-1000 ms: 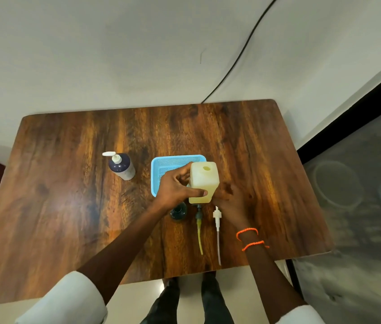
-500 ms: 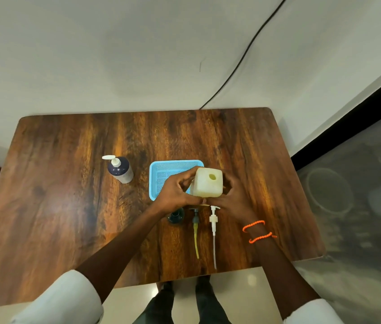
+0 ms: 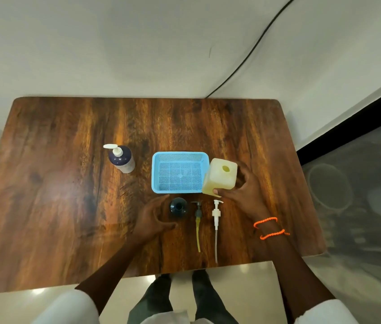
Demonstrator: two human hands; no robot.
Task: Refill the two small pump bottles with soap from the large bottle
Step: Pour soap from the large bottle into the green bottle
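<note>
Large soap bottle: pale yellow, square-bodied, cap off and mouth showing, tilting slightly; the right hand is wrapping around its right side and base, gripping it just beside the blue mesh basket.

Small dark bottle: pump removed, mouth open upward, standing on the worktop in front of the basket. The left hand is curling loosely beside it, fingers half spread, holding nothing; whether it is touching the bottle cannot be told.

Two pumps lying loose on the worktop: a grey-headed pump with a yellowish tube, next to the open bottle, and a white pump just right of it.

Second pump bottle: dark, white pump in place, standing well apart to the left, apparently not yet opened.

Step in hand, as judged: readying the first pour. Next move calls for steadying the open small bottle with the left hand, bringing the large bottle's mouth directly over its narrow neck, and tipping slowly to avoid spilling.
</note>
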